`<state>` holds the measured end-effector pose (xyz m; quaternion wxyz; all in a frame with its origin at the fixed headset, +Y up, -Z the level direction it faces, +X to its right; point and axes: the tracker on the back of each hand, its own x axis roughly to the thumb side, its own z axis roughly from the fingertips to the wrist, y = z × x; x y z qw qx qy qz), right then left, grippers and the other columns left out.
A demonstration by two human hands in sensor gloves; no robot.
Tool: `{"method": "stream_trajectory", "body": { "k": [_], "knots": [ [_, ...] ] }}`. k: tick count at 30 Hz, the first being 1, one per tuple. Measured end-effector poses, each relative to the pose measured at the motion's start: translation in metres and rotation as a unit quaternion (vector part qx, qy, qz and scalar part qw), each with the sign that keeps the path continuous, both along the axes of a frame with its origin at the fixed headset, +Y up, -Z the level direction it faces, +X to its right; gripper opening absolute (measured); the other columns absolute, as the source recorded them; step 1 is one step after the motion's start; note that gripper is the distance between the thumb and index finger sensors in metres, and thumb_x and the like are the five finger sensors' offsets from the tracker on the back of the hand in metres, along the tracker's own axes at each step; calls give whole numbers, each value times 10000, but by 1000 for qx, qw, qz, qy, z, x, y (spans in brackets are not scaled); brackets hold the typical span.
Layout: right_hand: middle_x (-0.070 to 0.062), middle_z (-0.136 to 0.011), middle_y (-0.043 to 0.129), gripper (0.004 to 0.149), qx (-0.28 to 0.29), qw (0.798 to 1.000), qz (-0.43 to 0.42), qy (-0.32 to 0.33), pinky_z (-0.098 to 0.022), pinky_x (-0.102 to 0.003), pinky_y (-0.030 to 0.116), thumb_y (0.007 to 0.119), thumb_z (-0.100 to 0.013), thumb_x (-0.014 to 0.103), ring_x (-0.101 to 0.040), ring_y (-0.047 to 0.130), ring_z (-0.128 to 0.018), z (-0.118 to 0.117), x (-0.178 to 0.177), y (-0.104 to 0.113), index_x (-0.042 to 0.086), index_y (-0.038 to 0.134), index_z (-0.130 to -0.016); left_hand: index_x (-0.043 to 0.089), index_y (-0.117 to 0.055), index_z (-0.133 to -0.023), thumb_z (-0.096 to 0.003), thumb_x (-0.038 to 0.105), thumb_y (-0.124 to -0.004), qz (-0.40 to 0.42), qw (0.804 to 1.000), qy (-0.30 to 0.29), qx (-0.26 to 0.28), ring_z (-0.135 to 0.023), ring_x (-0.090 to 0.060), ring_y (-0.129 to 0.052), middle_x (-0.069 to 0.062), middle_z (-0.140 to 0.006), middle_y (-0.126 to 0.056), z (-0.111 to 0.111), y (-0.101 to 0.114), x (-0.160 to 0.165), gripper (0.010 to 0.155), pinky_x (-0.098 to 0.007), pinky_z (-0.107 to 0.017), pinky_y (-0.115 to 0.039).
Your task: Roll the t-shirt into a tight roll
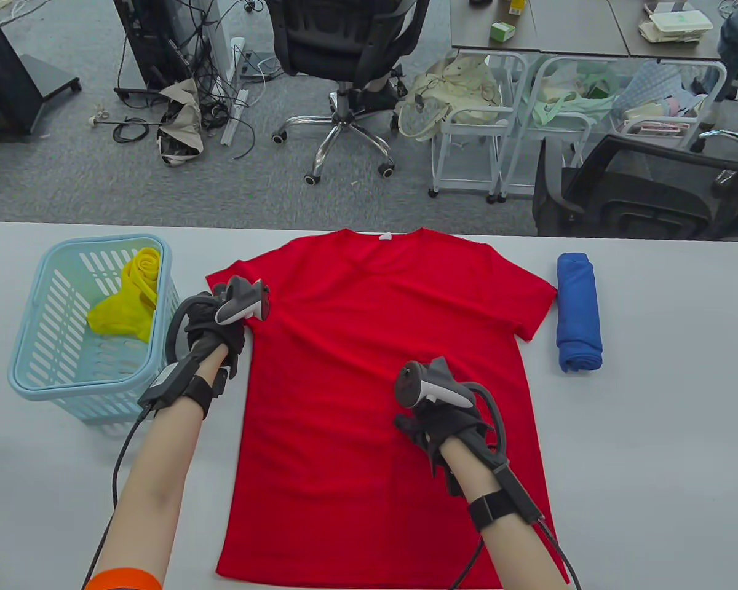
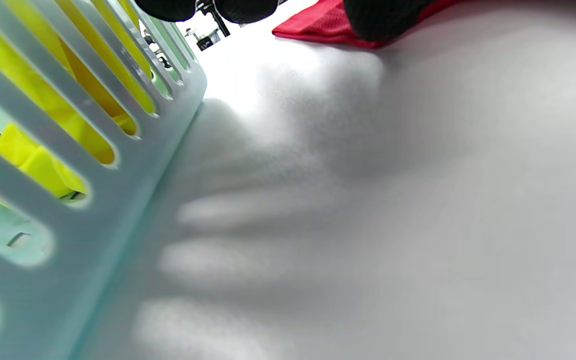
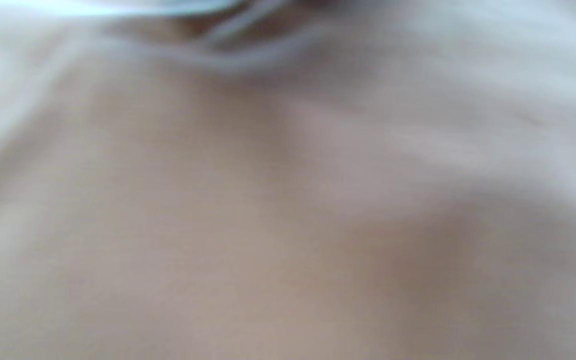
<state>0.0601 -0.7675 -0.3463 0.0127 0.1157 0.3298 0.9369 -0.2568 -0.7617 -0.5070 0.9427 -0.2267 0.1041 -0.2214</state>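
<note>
A red t-shirt (image 1: 357, 344) lies spread flat on the grey table (image 1: 652, 430), collar at the far edge and hem toward me. My left hand (image 1: 221, 313) is over the shirt's left sleeve. The tracker hides its fingers in the table view. In the left wrist view a black fingertip (image 2: 378, 17) touches the edge of the red sleeve (image 2: 318, 25), and I cannot tell whether it grips. My right hand (image 1: 436, 424) rests palm down on the shirt's right middle with fingers spread. The right wrist view is a blur of fabric.
A light blue basket (image 1: 31, 375) with a yellow cloth (image 1: 129, 295) stands at the left, close beside my left hand; it also shows in the left wrist view (image 2: 43, 210). A rolled blue cloth (image 1: 578, 319) lies right of the shirt. Chairs and carts stand beyond the table.
</note>
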Motion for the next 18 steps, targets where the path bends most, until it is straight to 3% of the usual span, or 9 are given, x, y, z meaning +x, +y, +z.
{"method": "stream_trajectory", "body": {
  "k": [5, 9, 18],
  "knots": [
    [-189, -1143, -83, 756, 35, 991, -6, 127, -738, -642, 173, 501, -617, 450, -493, 14, -1074, 32, -69, 14, 265, -59, -1090, 342, -117, -1118, -565, 414, -608, 36, 999, 14, 16, -1117, -247, -576, -46, -1248, -307, -6, 6, -1, 743, -521, -822, -560],
    [-176, -1151, -8, 737, 39, 970, -16, 238, -750, -620, 229, 575, -611, 401, -455, 155, -1081, 65, -125, 14, 323, 37, -1110, 411, -101, -1096, -548, 446, -640, 32, 999, -9, 8, -1083, -211, -615, -25, -1229, -341, -6, 1, 3, 769, -499, -816, -588],
    [-171, -1147, 161, 692, 38, 929, -20, 368, -741, -593, 342, 692, -582, 352, -378, 410, -994, 110, -191, 12, 380, 257, -1121, 545, -129, -1043, -548, 404, -660, 61, 994, -86, -4, -1066, -174, -649, 21, -1222, -367, -4, -1, 16, 739, -483, -823, -588]
  ]
}}
